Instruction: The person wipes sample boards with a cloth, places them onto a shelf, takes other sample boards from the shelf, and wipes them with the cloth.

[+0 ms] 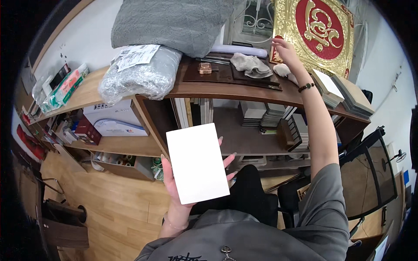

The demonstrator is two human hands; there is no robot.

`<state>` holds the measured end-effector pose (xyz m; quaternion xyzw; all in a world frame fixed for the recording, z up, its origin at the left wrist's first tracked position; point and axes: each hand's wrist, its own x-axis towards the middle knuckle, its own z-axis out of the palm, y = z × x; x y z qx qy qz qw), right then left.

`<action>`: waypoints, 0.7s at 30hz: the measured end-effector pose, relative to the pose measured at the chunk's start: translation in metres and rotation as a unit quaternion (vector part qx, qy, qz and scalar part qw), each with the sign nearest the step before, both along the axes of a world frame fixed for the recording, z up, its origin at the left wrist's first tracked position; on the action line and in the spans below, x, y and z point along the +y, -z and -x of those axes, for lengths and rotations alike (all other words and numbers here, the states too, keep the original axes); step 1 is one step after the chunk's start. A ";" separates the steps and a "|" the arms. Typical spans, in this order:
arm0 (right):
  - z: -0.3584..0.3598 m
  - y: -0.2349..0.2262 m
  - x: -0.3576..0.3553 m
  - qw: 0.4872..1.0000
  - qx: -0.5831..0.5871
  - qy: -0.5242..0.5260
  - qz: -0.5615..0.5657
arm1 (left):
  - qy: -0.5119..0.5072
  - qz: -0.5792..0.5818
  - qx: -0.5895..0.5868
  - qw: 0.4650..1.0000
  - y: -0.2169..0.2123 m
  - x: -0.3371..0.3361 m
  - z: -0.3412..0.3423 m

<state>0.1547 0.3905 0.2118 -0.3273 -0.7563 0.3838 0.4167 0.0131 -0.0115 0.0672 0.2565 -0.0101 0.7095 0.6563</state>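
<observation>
My left hand (171, 186) holds a blank white rectangular board (198, 163) from beneath, thumb along its left edge and fingertips showing past its right edge. My right arm stretches far forward over the shelf top, and my right hand (286, 53) has its fingers extended by the left edge of a gold-framed panel (322, 30) with a red oval and gold lettering. Whether those fingertips touch the panel is hard to see. Below that hand lies a small white fluffy thing (282, 69). A crumpled grey-white cloth (251, 65) rests to its left on dark boards (209, 76).
A plastic-wrapped grey parcel (138, 74) and a grey plush cushion (170, 24) occupy the shelf top (196, 93) at left. Stacked boards (326, 87) stand at right. Lower shelves hold a white box (114, 117) and more stacks (253, 114). A mesh chair (365, 174) is at right.
</observation>
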 end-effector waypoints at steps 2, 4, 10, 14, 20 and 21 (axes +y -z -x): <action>-0.039 0.000 0.015 0.916 -0.225 0.163 -0.290 | -0.006 0.002 0.020 1.000 0.000 0.001 0.003; -0.054 0.010 0.007 0.884 -0.340 0.178 -0.268 | -0.011 0.006 0.027 1.000 0.001 0.001 0.002; -0.087 0.011 -0.053 0.857 -0.249 0.356 -0.277 | 0.058 0.007 -0.034 0.998 0.000 0.015 -0.018; -0.056 0.021 -0.187 0.900 0.041 0.236 -0.363 | 0.071 0.011 -0.072 0.995 0.012 0.017 -0.023; 0.001 0.090 -0.329 0.893 -0.146 -0.078 -0.418 | -0.186 0.081 0.249 0.947 0.021 -0.005 -0.023; 0.003 0.102 -0.336 0.882 -0.171 -0.112 -0.425 | -0.185 0.095 0.230 0.951 0.023 -0.006 -0.022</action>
